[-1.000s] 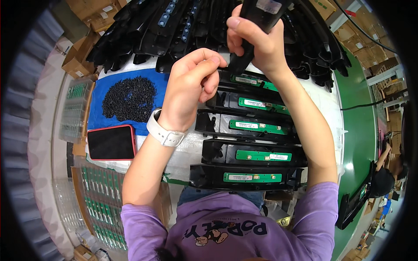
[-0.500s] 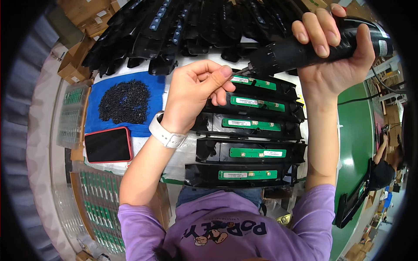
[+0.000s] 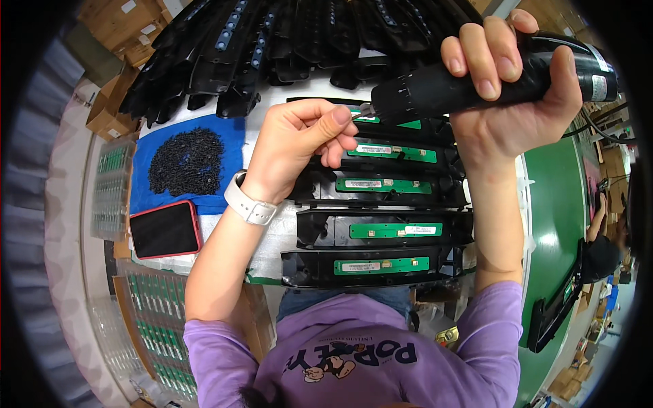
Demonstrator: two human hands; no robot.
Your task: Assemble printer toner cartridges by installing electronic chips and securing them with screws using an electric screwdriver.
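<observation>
Compared with one second ago, the black power screwdriver [image 3: 435, 92] is now lying almost level, its nose pointing to nine o'clock instead of about seven. The right hand [image 3: 500, 129] is holding it farther toward four o'clock. The left hand [image 3: 289, 143] is sitting with its fingertips slightly lower, toward six o'clock, and these are now pinching at the end of the thin metal bit [image 3: 366, 110], which is coming into sight. The row of black panels [image 3: 320, 228] is appearing slightly shifted toward ten o'clock.

Bright light fills the centre; a pale glare spot marks the green surface [image 3: 554, 197] at right. Fisheye curvature bends the margins, corners black.
</observation>
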